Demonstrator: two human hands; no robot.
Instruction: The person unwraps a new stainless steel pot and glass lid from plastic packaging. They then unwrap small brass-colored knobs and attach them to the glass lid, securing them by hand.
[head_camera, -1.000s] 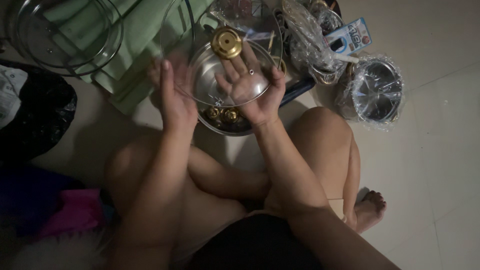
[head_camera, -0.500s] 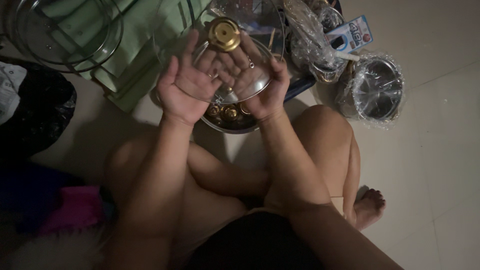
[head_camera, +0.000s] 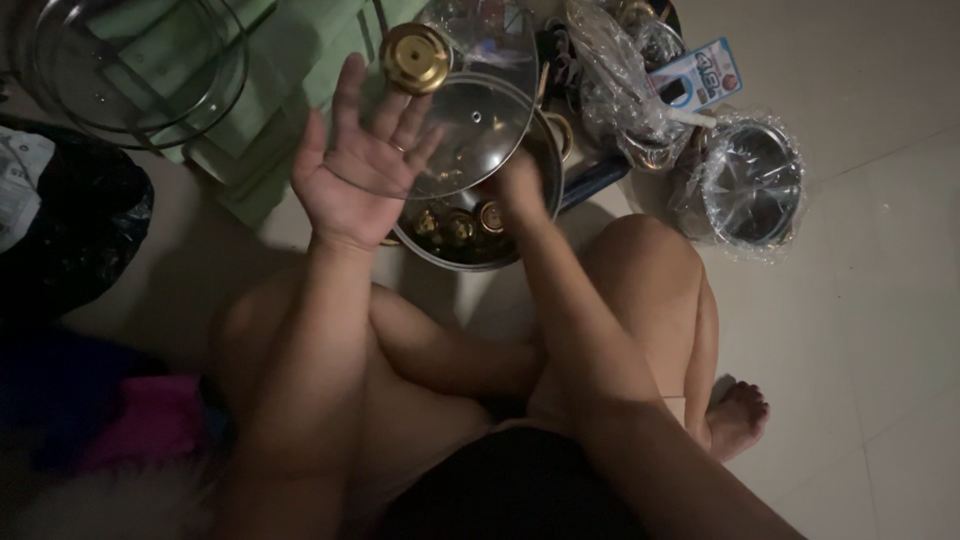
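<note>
Between the two hands, over the person's crossed legs, a glass lid (head_camera: 470, 135) with a gold knob (head_camera: 414, 58) is held tilted above a steel pot (head_camera: 545, 200); a second ago that lid sat lower and flatter on both palms, and since then it has been tipped up so the knob points away from the person and to the left; the left hand (head_camera: 355, 170) has turned palm-up, fingers spread wide, with the lid's rim resting against its fingertips rather than being gripped; the right hand (head_camera: 515, 180) has dropped to the lid's near edge, just above the pot's rim, and I cannot tell how its fingers are set, since the glass and the dim light hide them; the change reads as the lid being turned over or looked at, not set down, for the pot stands uncovered.

Below the right hand, inside the pot, lie several small gold fittings (head_camera: 455, 225), round like knobs, loose on the bottom; beyond the right hand and to its right stands a smaller steel pan (head_camera: 750, 185) wrapped in clear plastic, what it holds unseen; further out from that hand a plastic bag (head_camera: 620, 90) covers more metalware; past the left hand, far off to its left, a second glass lid (head_camera: 130, 70) rests on green cloth (head_camera: 250, 90).
</note>
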